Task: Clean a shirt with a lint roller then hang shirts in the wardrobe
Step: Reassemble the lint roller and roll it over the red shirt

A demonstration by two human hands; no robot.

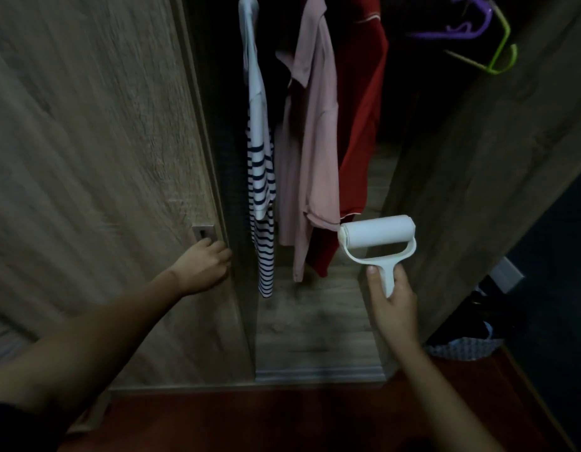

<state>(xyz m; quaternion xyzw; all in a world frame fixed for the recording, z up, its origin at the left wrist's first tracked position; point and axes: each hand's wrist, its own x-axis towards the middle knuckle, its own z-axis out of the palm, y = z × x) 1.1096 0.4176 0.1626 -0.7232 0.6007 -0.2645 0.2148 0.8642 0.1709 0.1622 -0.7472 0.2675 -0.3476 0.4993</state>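
three shirts, two empty hangers — one lint roller.
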